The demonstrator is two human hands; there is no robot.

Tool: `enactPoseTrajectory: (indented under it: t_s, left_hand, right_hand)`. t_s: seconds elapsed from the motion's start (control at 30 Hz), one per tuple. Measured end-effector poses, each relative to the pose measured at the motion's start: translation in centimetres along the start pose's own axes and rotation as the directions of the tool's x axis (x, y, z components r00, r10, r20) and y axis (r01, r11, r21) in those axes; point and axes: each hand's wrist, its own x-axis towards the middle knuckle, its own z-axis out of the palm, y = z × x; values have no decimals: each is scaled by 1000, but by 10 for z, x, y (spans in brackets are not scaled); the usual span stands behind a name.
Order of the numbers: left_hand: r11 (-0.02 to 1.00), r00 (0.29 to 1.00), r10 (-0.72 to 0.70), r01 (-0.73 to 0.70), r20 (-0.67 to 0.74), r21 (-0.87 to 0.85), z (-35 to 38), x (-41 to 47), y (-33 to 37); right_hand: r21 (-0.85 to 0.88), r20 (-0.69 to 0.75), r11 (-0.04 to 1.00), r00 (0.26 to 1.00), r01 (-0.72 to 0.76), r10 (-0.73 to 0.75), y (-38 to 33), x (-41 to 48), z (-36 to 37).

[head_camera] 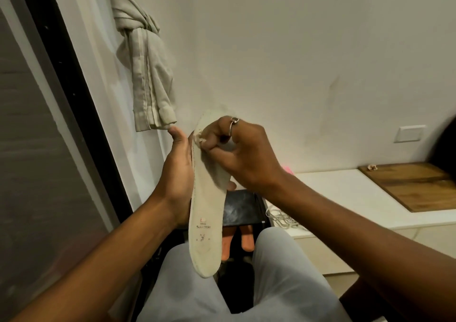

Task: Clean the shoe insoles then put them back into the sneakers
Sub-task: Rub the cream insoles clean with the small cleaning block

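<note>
Above the lap | left hand [176, 173] is gripping the insole [206, 223] | right hand [244, 154] fingers [213, 144] are pinching a wad [198, 139] onto its toe end | advising short strokes, palm backing.

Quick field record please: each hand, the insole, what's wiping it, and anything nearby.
insole: pale, roughly upright, printed side toward camera, heel end down
left hand: holds insole from behind
right hand: pinches small pale wad against insole's toe end
below: two orange pieces, unclear what
right: wooden board on white bench
</note>
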Motion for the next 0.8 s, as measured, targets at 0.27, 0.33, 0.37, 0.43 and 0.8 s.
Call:
enactPoseTrajectory:
  t_s: [0.27, 0.33, 0.37, 0.43, 0.8]
  left_hand:
    - [1000, 1000, 2, -3, 8, 28, -2, 3, -1]
    - [997, 1000, -21, 20, 21, 77, 1, 2, -2]
    - [995, 1000, -29, 27, 11, 100, 0, 2, -4]
    - [994, 999, -21, 25, -43, 109, -2, 3, -5]
    - [988, 998, 29, -20, -58, 152, -3, 1, -2]
  right_hand:
    - [-59, 101, 997, 994, 55, -49, 3, -1, -6]
    - [-138, 15, 990, 1000, 14, -12, 14, 11, -8]
    - [-154, -12, 988, 1000, -5, 4, 15, 12, -7]
    - [-138, 21, 990, 1000, 10, -8, 10, 5, -1]
    - [-270, 65, 960, 996, 77, -62, 16, 10, -16]
